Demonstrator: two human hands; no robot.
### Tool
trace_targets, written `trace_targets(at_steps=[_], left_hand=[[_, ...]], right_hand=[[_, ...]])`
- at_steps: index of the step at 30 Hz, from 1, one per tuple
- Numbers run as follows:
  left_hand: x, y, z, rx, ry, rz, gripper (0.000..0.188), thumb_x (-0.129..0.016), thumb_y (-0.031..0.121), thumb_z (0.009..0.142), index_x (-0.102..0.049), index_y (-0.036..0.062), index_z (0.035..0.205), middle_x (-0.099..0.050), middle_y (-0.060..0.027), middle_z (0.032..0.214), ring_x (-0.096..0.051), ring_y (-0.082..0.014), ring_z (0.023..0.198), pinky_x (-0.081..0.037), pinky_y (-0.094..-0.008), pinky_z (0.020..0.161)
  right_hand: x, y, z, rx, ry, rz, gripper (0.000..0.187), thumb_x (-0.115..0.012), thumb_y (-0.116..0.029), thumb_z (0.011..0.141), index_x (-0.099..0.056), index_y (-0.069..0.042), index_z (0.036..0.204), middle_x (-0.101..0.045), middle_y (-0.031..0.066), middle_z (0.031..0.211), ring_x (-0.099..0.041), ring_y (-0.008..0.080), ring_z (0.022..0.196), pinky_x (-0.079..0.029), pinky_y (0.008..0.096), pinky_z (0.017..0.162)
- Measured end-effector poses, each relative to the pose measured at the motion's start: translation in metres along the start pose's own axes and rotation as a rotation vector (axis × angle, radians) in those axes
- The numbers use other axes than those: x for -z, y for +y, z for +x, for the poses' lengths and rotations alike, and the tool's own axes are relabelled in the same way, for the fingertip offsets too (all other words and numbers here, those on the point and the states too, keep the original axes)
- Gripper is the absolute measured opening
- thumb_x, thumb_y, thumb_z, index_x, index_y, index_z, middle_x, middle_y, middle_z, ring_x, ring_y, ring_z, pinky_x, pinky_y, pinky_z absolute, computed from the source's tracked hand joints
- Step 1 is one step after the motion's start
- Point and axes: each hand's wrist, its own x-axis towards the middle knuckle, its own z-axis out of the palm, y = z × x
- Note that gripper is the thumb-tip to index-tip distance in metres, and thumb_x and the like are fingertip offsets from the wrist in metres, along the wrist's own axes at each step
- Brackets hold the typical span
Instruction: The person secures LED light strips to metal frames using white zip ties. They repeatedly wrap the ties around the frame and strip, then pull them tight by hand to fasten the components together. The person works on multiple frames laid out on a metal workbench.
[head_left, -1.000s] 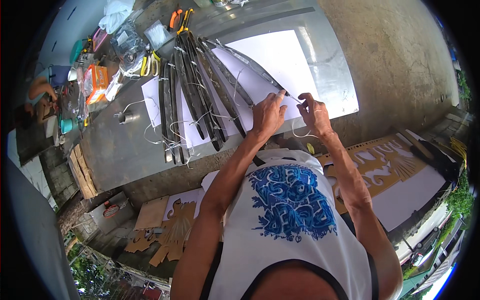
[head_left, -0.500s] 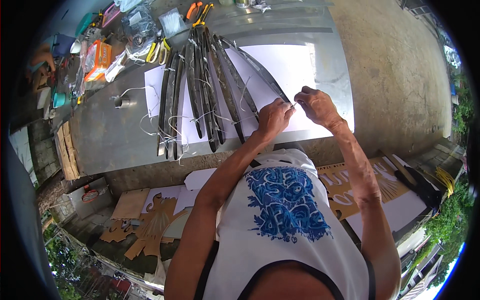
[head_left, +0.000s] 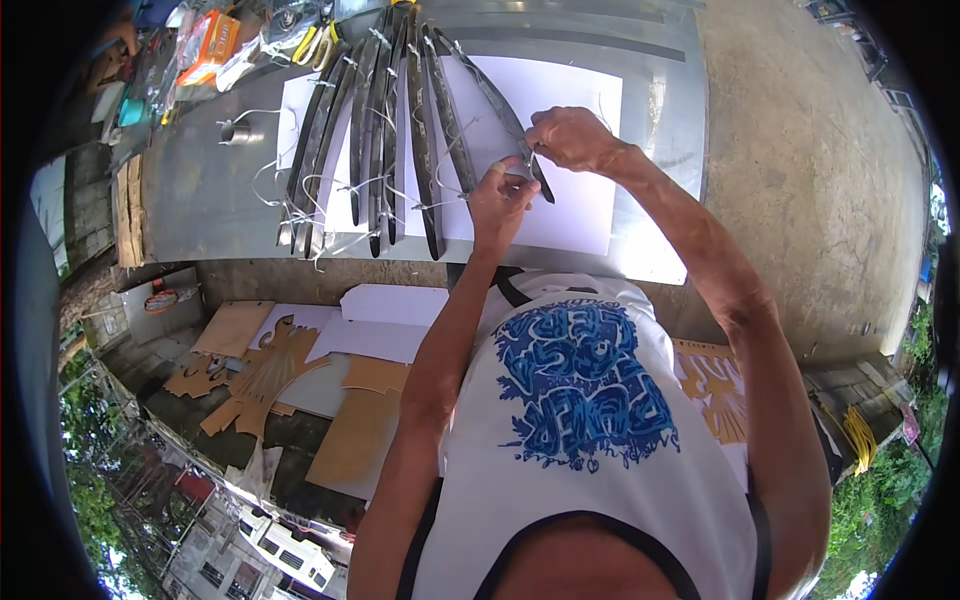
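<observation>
Several long, dark, curved strips (head_left: 444,130) fan out over white paper (head_left: 585,215) on a metal-topped table. Thin white ties (head_left: 392,190) hang from them, with loose ends sticking out. Near the lower end of the rightmost dark strip (head_left: 492,95), my right hand (head_left: 578,140) is closed, its fingertips pinched at a pale tie on the strip. On that strip's left side is my left hand (head_left: 500,208), fingers curled and thumb side close to the same tie. Whatever lies between the left fingers is too small to make out.
At the table's far left are an orange box (head_left: 212,42), yellow-handled scissors (head_left: 316,45) and a short metal tube (head_left: 235,132). A wooden block (head_left: 130,212) stands at the left edge. Behind me, cut brown boards (head_left: 275,370) and white sheets (head_left: 395,305) lie low down.
The view has shifted, so table things sit higher in it. My right hand has moved up along the rightmost strip, whose lower tip now shows. My left hand has turned and its fingers have loosened.
</observation>
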Motion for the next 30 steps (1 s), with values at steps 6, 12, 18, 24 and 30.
trace_targets(at_steps=[6, 12, 18, 24, 30], left_hand=[[0.016, -0.012, 0.009, -0.045, 0.097, 0.014, 0.046, -0.084, 0.013, 0.082, -0.067, -0.0048, 0.121, -0.069, -0.0051, 0.075, -0.061, -0.0097, 0.061, -0.049, -0.0240, 0.056], [0.025, -0.022, 0.018, -0.189, 0.115, 0.130, 0.043, -0.085, 0.006, 0.081, -0.068, -0.0032, 0.120, -0.067, -0.0010, 0.075, -0.057, -0.0048, 0.059, -0.045, -0.0214, 0.051], [0.024, -0.020, 0.013, -0.187, 0.132, 0.134, 0.042, -0.084, 0.005, 0.080, -0.067, -0.0030, 0.118, -0.067, -0.0012, 0.075, -0.057, -0.0050, 0.060, -0.044, -0.0222, 0.053], [0.033, -0.018, 0.005, -0.178, 0.087, 0.061, 0.044, -0.084, 0.005, 0.080, -0.066, -0.0034, 0.119, -0.068, -0.0029, 0.077, -0.058, -0.0060, 0.060, -0.046, -0.0234, 0.054], [0.043, 0.016, -0.018, -0.344, 0.225, 0.274, 0.039, -0.079, 0.006, 0.087, -0.066, -0.0018, 0.123, -0.069, -0.0039, 0.082, -0.058, -0.0058, 0.062, -0.044, -0.0218, 0.054]], right_hand=[[-0.010, -0.010, 0.027, 0.097, 0.014, -0.126, 0.007, -0.067, -0.013, 0.089, -0.070, -0.008, 0.086, -0.066, 0.0096, 0.090, -0.069, 0.0330, 0.084, -0.057, 0.0462, 0.072], [-0.011, -0.024, 0.039, 0.107, 0.063, -0.052, 0.010, -0.065, -0.009, 0.082, -0.074, -0.009, 0.088, -0.070, 0.0077, 0.097, -0.070, 0.0289, 0.097, -0.059, 0.0409, 0.079], [-0.021, -0.020, 0.040, 0.126, 0.075, 0.131, 0.014, -0.064, -0.008, 0.085, -0.076, -0.012, 0.090, -0.069, 0.0076, 0.095, -0.069, 0.0299, 0.096, -0.057, 0.0432, 0.079], [-0.013, -0.037, 0.030, 0.014, 0.309, 0.105, 0.025, -0.059, -0.011, 0.095, -0.071, -0.017, 0.116, -0.069, 0.0088, 0.095, -0.069, 0.0272, 0.082, -0.056, 0.0392, 0.072], [0.032, -0.043, -0.021, -0.408, 0.552, 1.691, 0.030, -0.037, -0.020, 0.112, -0.060, -0.007, 0.127, -0.065, 0.0119, 0.083, -0.047, 0.0174, 0.055, -0.039, 0.0331, 0.052]])
